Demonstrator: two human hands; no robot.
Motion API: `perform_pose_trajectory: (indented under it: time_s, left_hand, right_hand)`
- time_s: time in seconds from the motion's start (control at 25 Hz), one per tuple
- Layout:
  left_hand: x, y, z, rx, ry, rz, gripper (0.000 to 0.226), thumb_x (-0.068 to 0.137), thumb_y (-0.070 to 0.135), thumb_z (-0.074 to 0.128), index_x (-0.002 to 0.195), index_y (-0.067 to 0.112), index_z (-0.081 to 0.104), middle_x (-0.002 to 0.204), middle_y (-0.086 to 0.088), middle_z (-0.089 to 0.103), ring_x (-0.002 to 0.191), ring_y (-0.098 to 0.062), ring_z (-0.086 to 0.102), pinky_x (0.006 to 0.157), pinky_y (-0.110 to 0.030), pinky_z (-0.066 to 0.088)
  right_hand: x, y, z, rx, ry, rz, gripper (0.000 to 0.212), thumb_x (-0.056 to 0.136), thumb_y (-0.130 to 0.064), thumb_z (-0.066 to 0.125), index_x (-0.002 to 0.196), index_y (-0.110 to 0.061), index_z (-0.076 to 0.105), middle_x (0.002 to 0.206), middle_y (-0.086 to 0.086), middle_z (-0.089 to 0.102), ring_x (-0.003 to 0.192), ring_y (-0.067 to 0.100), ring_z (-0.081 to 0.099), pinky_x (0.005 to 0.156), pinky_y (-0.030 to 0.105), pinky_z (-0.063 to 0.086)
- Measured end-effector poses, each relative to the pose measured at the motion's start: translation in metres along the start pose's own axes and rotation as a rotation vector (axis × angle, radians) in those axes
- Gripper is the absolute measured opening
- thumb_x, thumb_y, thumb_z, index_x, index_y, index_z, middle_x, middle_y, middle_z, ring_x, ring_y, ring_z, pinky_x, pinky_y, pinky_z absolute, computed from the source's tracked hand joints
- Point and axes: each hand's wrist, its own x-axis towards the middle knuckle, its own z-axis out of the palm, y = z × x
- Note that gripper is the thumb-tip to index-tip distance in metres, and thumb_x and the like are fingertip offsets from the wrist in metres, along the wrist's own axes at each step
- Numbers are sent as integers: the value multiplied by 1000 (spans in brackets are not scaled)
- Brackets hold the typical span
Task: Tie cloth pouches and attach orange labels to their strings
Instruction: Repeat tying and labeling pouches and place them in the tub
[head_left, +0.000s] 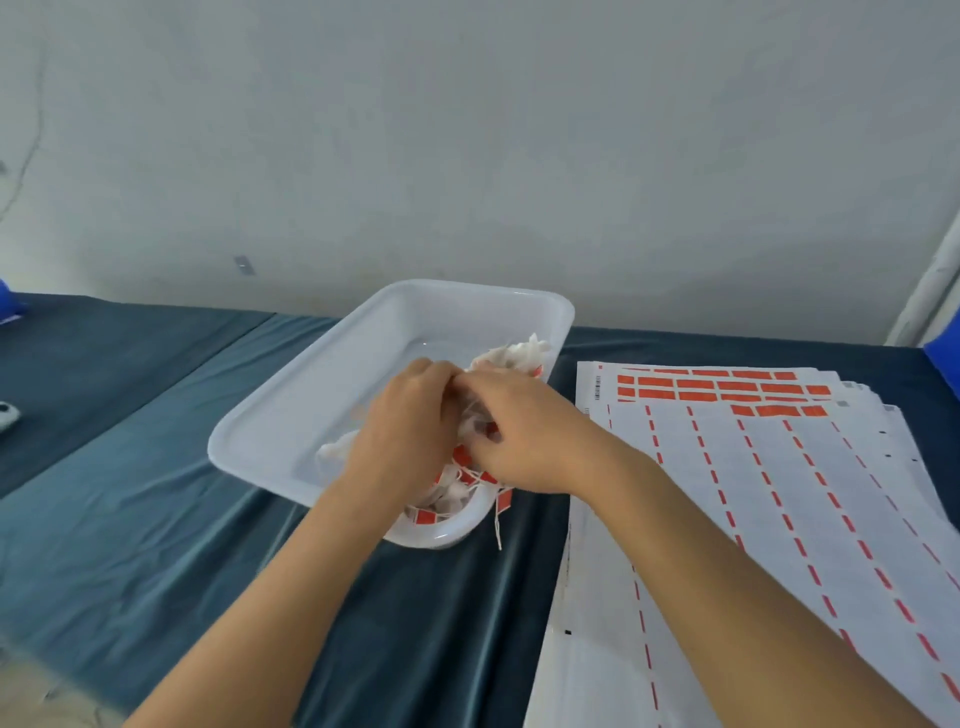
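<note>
Reaching in from the bottom of the frame, the left hand (410, 415) and right hand (519, 431) meet at mid-frame over a white plastic tray (291, 415) with rounded corners, both with fingers curled into a soft heap of white cloth pouches (514, 353), thin strings and small orange labels (426, 515); which pouch each grips I cannot tell. One string (497, 525) dangles over the tray's near rim onto the smooth, dark blue tabletop (130, 519). At the right lie flat, stacked label sheets (779, 519), with orange rectangles left along their far edge.
</note>
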Motion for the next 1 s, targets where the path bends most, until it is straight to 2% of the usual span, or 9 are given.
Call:
perform_pose_trajectory:
  time_s: [0.12,0.28,0.4,0.52,0.64,0.8,0.88,0.92,1.0]
  left_hand:
    - [-5,-3,3,-45,-38,-27,26,95,15,56,117,24,69,104,3,69,93,-22,64,78,-37,49]
    - [-4,9,-6,374,0,9,36,97,35,50,132,31,56,113,1,66,106,-29,58,81,-43,46]
    - [-5,36,-2,447,51,-32,42,98,35,51,138,23,54,128,-7,60,121,-34,52,87,-49,45]
    - [-9,83,19,308,137,136,42,89,21,64,129,12,63,126,-13,64,132,-39,52,91,-53,48]
    - [-17,130,61,80,91,364,42,80,7,66,121,13,68,113,-9,70,116,-34,63,89,-48,53]
    - [-38,166,126,-121,-162,375,41,96,20,63,135,30,56,125,7,66,112,-17,62,92,-33,52]
    - [-49,175,153,-202,-232,376,45,102,25,54,145,33,48,131,9,62,114,-14,59,93,-30,49]
    - [-51,180,162,-215,-244,384,47,103,26,52,149,33,44,133,9,62,115,-13,58,95,-30,49]
    - [-51,187,174,-210,-233,397,48,103,27,49,151,32,43,134,9,62,114,-14,57,96,-32,49]
  right_hand:
    - [-5,3,1,-43,54,-38,44,91,-22,61,132,-36,54,120,-14,59,100,7,55,87,31,50]
    - [-27,10,-11,-10,109,-1,52,95,-29,63,144,-42,47,146,-16,53,131,10,52,105,31,47]
    - [-50,20,-29,-98,161,62,51,97,-35,61,144,-44,45,151,-17,49,135,11,49,107,35,45]
    - [-74,33,-42,-171,212,166,41,96,-37,60,135,-43,51,136,-14,60,119,14,60,90,30,50]
    - [-104,57,-49,-258,222,361,44,91,-28,70,131,-38,54,124,-10,67,99,17,68,75,21,43]
    - [-160,87,-56,-376,123,589,33,91,-21,63,121,-32,57,99,-9,66,74,10,61,66,21,50]
    - [-181,96,-57,-408,89,620,31,89,-18,59,118,-29,58,87,-13,54,67,7,51,58,19,42]
    - [-188,99,-58,-414,96,622,32,89,-18,59,119,-30,57,88,-13,52,66,6,47,57,18,35]
    - [-193,104,-63,-403,100,618,35,91,-17,59,123,-30,57,98,-10,58,73,7,48,61,20,36]
